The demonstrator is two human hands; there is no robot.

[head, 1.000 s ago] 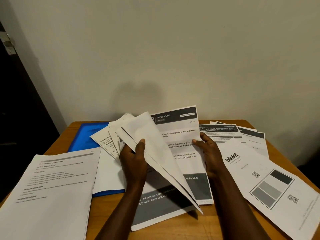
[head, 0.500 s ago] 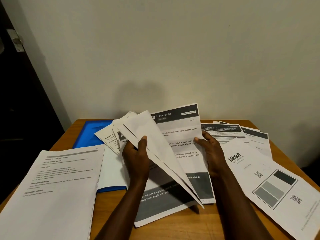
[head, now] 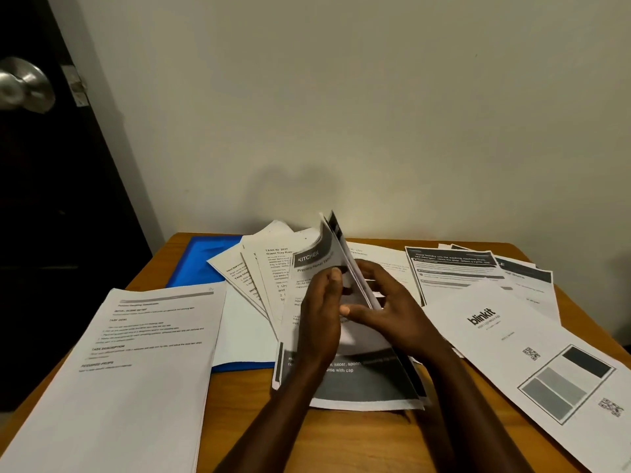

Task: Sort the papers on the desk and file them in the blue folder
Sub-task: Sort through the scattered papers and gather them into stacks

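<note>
At the middle of the wooden desk (head: pixel 358 442) both hands hold a fanned bundle of printed papers (head: pixel 362 384). My left hand (head: pixel 321 322) grips the sheet headed "KITCHEN" (head: pixel 309 257), thumb on its face. My right hand (head: pixel 392 312) has its fingers spread against the sheets that stand on edge (head: pixel 336 233), with its thumb pinching them. The blue folder (head: pixel 198 264) lies at the back left, mostly covered by white sheets. A thick stack of text pages (head: pixel 136 363) lies at the left.
A "blinkit" sheet (head: pixel 512 349) with grey blocks and QR codes lies at the right, over dark-headed sheets (head: pixel 454 268). A wall rises behind the desk. A dark door with a metal knob (head: pixel 24 85) stands at the left.
The "DESK / STUDY" sheet has been turned up on edge toward the left, exposing the "KITCHEN" sheet. My right hand moved in from the sheet's right edge to the bundle's middle.
</note>
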